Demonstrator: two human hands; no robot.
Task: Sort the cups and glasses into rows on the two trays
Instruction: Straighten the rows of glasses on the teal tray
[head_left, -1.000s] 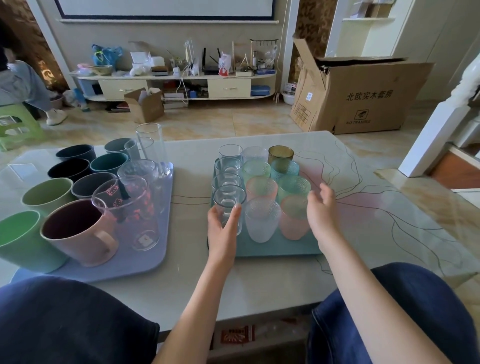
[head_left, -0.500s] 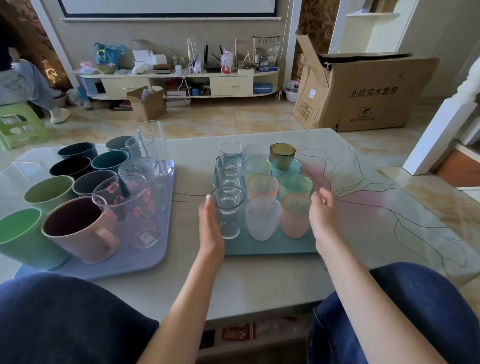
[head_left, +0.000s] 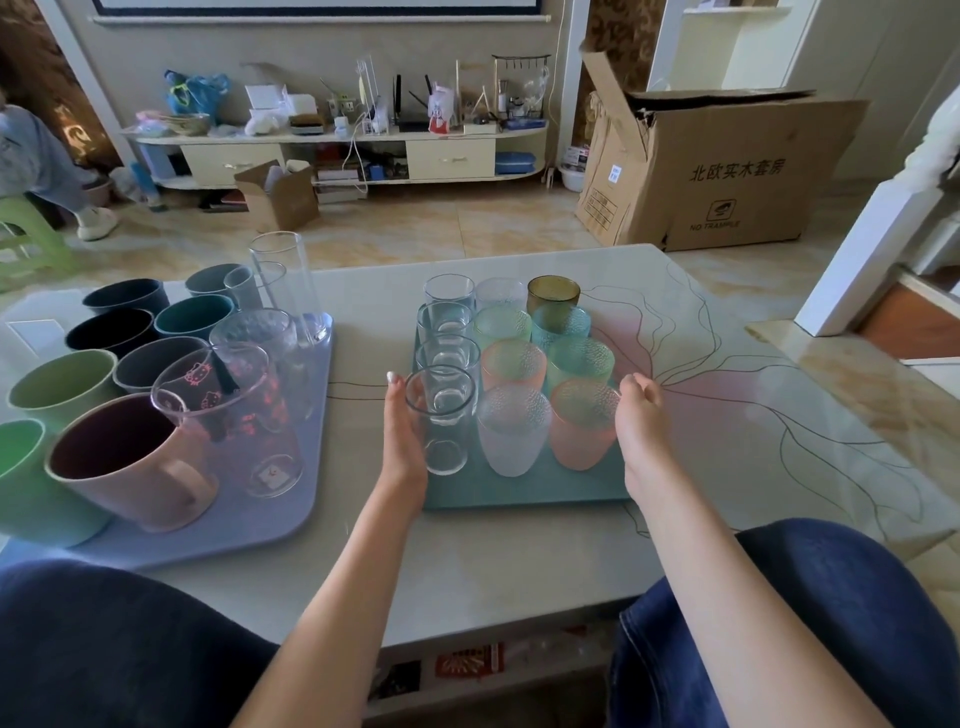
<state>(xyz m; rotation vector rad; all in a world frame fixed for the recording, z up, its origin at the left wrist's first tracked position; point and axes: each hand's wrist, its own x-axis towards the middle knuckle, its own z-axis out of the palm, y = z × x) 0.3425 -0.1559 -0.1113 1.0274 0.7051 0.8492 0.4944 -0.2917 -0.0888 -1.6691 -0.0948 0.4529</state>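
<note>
Fingers (head_left: 397, 384) of left hand (head_left: 402, 436): flat and extended against the near clear glass (head_left: 440, 421), gripping nothing. Right hand (head_left: 641, 415): loosely curled beside the near pink glass (head_left: 582, 423) (contact seemingly light, hard to confirm). Both glasses: front row, teal tray (head_left: 519, 491). Mugs: lavender tray (head_left: 249, 525), left.

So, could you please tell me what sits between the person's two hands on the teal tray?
In the head view, the front row: a clear glass, a frosted white glass and a pink glass stand between the left hand and right hand.
</note>
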